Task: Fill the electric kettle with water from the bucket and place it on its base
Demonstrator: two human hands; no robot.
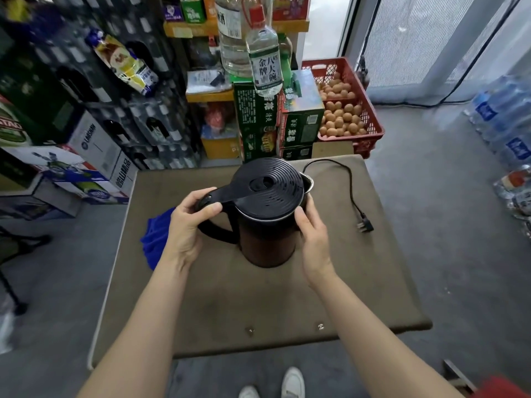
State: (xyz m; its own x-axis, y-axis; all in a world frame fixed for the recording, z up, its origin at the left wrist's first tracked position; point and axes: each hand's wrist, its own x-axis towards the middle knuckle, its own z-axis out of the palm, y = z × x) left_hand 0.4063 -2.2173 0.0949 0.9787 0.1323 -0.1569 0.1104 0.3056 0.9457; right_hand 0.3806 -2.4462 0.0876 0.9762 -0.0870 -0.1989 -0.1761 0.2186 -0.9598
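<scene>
A dark electric kettle [265, 239] with a black ribbed lid [273, 188] stands upright in the middle of a small brown-covered table [258, 305]. My left hand [189, 222] grips the top of its black handle, thumb on the lid tab. My right hand [313, 239] is pressed against the kettle's right side near the rim. A black power cord [349, 179] with its plug [365, 225] runs out from behind the kettle. The base is hidden under the kettle or out of view. No bucket is visible.
A blue cloth [156, 242] lies at the table's left edge. Behind the table stand green boxes [258, 122], clear bottles [264, 61] and a red crate of eggs [344, 110]. Cartons are stacked at left, water packs [502, 116] at right.
</scene>
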